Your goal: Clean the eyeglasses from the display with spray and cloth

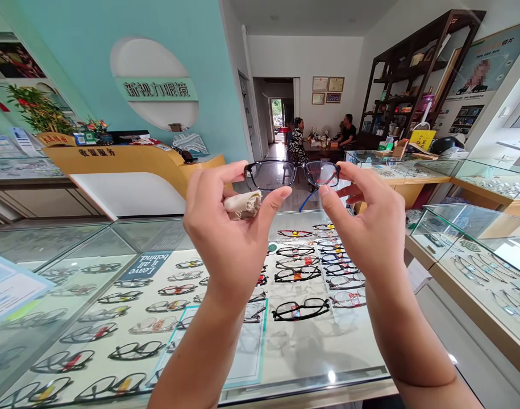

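Note:
A pair of dark-framed eyeglasses (300, 167) is held up level above the display counter, and a blue temple arm slants down below the right-hand lens. My left hand (229, 227) grips the frame's left end, its fingertips at the corner and the thumb stretched out below the lens. Tucked against the left palm is a rolled whitish cloth (242, 203). At the other end, my right hand (366, 216) pinches the frame between thumb and fingers. The fingers behind the right end are partly hidden.
Under my forearms, a glass display case (319, 352) holds several rows of eyeglasses. More glass cases (481, 250) stand on the right. A yellow-and-white reception desk (149, 170) is at the far left. Two people (299, 139) sit by a table at the back.

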